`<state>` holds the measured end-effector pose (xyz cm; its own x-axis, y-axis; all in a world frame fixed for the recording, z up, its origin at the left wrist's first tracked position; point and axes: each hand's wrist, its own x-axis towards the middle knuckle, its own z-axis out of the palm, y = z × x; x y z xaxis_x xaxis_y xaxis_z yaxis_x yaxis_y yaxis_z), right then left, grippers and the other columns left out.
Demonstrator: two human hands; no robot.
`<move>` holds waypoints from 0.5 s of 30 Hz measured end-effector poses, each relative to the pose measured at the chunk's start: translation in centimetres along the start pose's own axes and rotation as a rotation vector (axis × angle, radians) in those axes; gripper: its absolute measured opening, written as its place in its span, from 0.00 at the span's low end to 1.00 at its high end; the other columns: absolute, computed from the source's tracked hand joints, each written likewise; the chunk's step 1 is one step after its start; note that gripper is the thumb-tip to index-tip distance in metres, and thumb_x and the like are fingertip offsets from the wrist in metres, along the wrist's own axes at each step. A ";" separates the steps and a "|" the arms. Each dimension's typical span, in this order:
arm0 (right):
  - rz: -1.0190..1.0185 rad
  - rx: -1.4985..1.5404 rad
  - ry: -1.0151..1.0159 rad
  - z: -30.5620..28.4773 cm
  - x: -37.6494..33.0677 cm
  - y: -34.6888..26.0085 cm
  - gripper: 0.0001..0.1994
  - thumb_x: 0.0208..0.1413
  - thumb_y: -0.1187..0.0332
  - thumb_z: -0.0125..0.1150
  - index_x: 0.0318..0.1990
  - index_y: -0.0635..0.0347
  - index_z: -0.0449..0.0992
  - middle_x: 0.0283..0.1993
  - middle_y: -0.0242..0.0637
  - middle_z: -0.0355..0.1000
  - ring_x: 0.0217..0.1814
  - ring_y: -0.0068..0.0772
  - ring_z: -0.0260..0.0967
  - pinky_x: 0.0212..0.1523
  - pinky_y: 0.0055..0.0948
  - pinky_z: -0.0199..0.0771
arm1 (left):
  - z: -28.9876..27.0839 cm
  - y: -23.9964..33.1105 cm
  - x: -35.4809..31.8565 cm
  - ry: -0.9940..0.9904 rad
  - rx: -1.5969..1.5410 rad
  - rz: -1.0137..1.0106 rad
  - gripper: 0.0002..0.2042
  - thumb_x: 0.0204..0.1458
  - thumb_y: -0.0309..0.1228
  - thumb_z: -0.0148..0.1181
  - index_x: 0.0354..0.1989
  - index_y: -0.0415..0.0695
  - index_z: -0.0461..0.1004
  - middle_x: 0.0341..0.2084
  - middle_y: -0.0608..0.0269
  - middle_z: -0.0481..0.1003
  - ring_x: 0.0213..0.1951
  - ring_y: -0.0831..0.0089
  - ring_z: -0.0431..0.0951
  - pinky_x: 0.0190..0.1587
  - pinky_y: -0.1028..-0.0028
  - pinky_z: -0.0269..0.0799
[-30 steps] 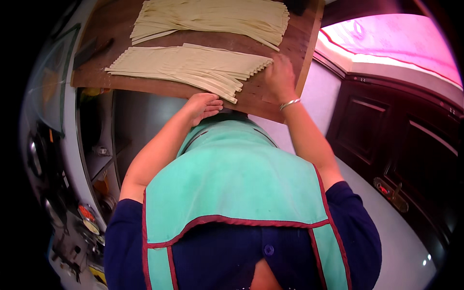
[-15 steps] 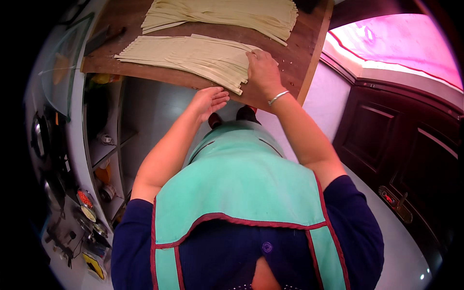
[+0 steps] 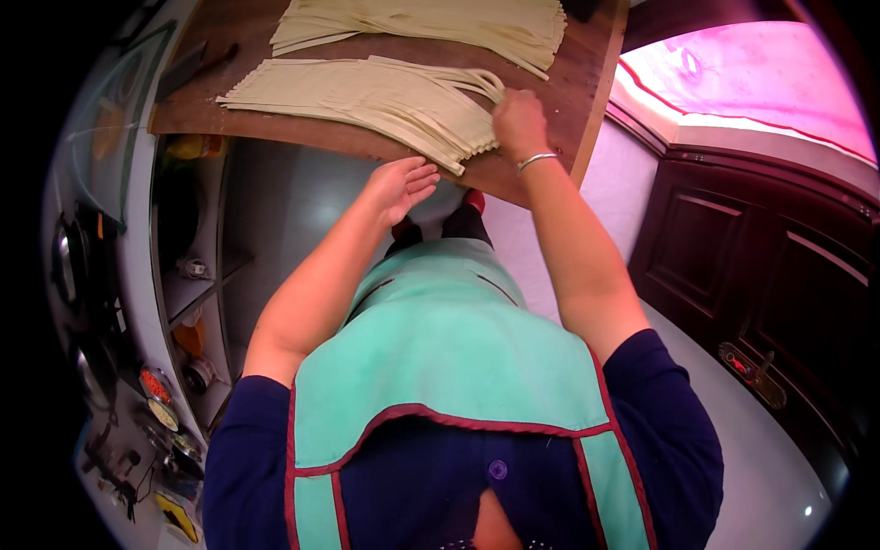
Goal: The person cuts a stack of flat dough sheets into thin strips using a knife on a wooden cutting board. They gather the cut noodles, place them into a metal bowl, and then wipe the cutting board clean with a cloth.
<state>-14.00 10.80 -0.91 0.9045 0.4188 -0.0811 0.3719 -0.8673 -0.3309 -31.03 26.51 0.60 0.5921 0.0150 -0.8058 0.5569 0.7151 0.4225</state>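
Note:
A pile of cut dough noodles (image 3: 339,92) lies slantwise along the near edge of the wooden board (image 3: 275,128). At the pile's right end my right hand (image 3: 521,126), with a bracelet on its wrist, is closed on several noodle ends, which rise in a loop off the board. The noodles left lying beside it show an even cut edge. My left hand (image 3: 401,187) is held just off the board's front edge, fingers stretched out and nothing in it. Farther back rests a second noodle pile (image 3: 422,23), partly cut off by the picture's top.
A knife (image 3: 197,69) lies on the board's left side. Left of me stand open shelves (image 3: 188,298) with items in them, and small dishes of food (image 3: 156,385). On the right are a dark panelled door (image 3: 706,247) and a bright pink curtain (image 3: 752,82).
My right hand has closed on noodle ends, moved slightly right and lifted them into a loop. My left hand has stayed almost in place, rising slightly.

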 end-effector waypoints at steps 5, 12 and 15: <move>-0.101 0.092 0.058 0.7 -2.5 -2.4 0.12 0.55 0.66 0.45 0.36 0.63 0.74 0.40 0.51 0.70 0.44 0.55 0.69 0.42 0.46 0.73 | 0.0 -0.5 -0.1 0.039 -0.061 0.017 0.23 0.59 0.35 0.49 0.58 0.33 0.59 0.56 0.44 0.64 0.55 0.57 0.68 0.59 0.60 0.64; -0.189 0.058 0.023 2.5 -3.1 -5.8 0.18 0.52 0.57 0.55 0.35 0.67 0.72 0.37 0.55 0.70 0.42 0.58 0.69 0.46 0.48 0.69 | 1.9 -0.3 2.6 0.028 -0.150 -0.028 0.20 0.61 0.40 0.44 0.54 0.36 0.63 0.46 0.53 0.72 0.48 0.63 0.73 0.56 0.63 0.67; 0.009 0.378 -0.141 3.0 -4.5 -6.7 0.23 0.51 0.54 0.54 0.39 0.72 0.73 0.40 0.59 0.72 0.45 0.60 0.70 0.48 0.47 0.69 | 3.3 0.9 2.3 0.032 -0.180 0.002 0.19 0.62 0.42 0.42 0.53 0.40 0.65 0.45 0.57 0.73 0.47 0.66 0.74 0.54 0.62 0.69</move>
<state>-21.21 15.52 -1.13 0.8600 0.4674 -0.2047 0.2378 -0.7221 -0.6497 -27.24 24.87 0.50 0.5726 0.0372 -0.8190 0.4406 0.8285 0.3457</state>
